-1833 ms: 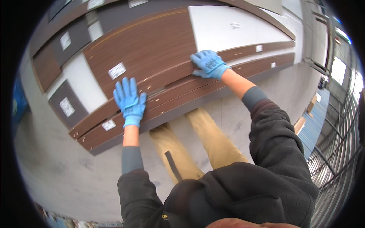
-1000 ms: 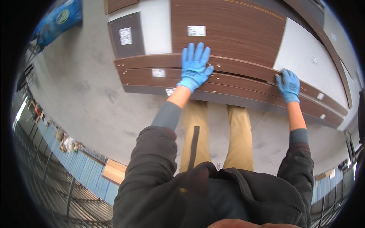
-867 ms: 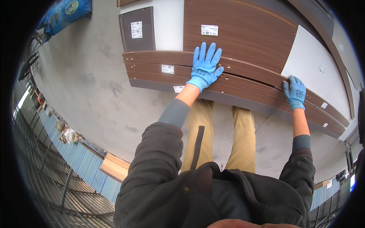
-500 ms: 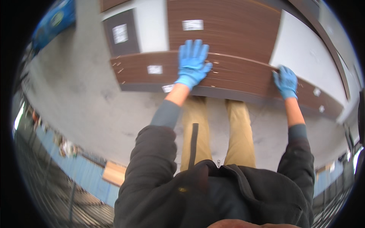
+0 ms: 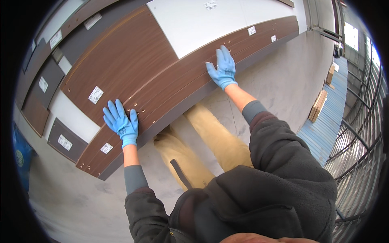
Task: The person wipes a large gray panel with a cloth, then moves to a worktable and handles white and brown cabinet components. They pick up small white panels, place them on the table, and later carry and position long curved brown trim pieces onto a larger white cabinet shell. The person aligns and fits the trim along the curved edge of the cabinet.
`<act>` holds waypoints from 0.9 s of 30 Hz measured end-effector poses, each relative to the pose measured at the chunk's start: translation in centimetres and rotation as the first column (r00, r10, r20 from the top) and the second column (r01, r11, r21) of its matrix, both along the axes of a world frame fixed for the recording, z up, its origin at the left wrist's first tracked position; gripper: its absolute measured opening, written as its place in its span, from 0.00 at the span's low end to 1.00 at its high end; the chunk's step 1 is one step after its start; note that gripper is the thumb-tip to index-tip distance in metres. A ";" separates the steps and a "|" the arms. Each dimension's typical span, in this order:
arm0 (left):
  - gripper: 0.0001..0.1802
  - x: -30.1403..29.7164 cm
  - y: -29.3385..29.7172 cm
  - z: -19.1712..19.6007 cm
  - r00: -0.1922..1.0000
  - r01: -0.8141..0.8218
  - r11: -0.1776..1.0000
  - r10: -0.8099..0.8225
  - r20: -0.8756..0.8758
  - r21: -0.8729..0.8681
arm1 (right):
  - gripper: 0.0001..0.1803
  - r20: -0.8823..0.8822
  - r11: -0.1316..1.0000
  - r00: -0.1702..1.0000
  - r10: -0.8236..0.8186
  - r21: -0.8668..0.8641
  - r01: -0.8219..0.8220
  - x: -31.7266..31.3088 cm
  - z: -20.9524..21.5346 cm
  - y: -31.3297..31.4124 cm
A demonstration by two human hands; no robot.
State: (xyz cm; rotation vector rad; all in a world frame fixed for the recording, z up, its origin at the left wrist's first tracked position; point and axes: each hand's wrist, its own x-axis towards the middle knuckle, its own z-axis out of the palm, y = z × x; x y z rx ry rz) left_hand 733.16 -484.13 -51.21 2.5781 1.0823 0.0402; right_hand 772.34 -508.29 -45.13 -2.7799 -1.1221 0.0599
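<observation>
Both of my hands wear light blue work gloves. My left hand (image 5: 121, 123) lies flat with its fingers spread on the long narrow brown wood-grain boards (image 5: 178, 85), near several small drilled holes. My right hand (image 5: 223, 69) rests farther right along the same boards, fingers stretched out and thumb apart. These boards lie side by side along the near side, with white labels toward both ends and a dark grey edge facing me. Beyond them lies a wide brown panel (image 5: 121, 60) with a label, and to its right a large white panel (image 5: 198, 24).
A small dark grey labelled panel (image 5: 65, 139) lies at the left, near a blue bag-like object (image 5: 21, 154). More grey and brown boards are stacked at the far left. On the right are a blue slatted surface (image 5: 324, 125), pieces of wood (image 5: 318, 106) and metal racking (image 5: 360, 162).
My view has turned, so the boards now slant up to the right. Both hands stay on the boards; my right hand now sits closer to the holes near the right end.
</observation>
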 end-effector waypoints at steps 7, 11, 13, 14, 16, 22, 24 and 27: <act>0.43 0.9 -0.2 0.9 0.997 0.020 1.000 -0.018 -0.076 0.022 | 0.56 -0.414 0.255 0.153 -0.897 -0.203 0.945 -0.7 -2.9 -8.2; 0.42 0.9 -0.3 0.7 0.994 0.037 0.999 -0.035 -0.107 0.011 | 0.58 -0.742 0.003 -0.245 -0.625 -0.316 0.949 0.6 -5.0 -9.0; 0.42 0.9 -0.3 0.5 0.993 0.040 0.999 -0.039 -0.109 0.005 | 0.59 -0.749 -0.054 -0.308 -0.586 -0.344 0.938 0.9 -5.6 -8.9; 0.42 0.9 -0.3 0.4 0.996 0.029 1.000 -0.029 -0.088 -0.004 | 0.59 -0.717 -0.051 -0.297 -0.630 -0.343 0.938 0.8 -5.6 -8.9; 0.42 0.9 -0.2 0.4 0.992 0.052 0.999 -0.052 -0.117 0.001 | 0.60 -0.659 -0.020 -0.259 -0.706 -0.347 0.938 0.5 -5.4 -8.6; 0.42 1.6 0.1 1.9 0.974 -0.002 0.999 -0.008 -0.227 -0.046 | 0.55 0.059 0.703 0.702 -0.710 0.006 0.711 3.2 -3.2 -3.2; 0.42 1.9 0.2 2.3 0.968 -0.020 0.996 -0.001 -0.251 -0.081 | 0.48 0.146 0.967 0.959 -0.245 0.109 0.231 6.6 -2.9 2.3; 0.43 2.1 0.3 2.6 0.957 -0.053 0.991 0.016 -0.290 -0.122 | 0.44 0.222 0.945 0.941 0.256 0.147 -0.292 11.7 -3.6 14.9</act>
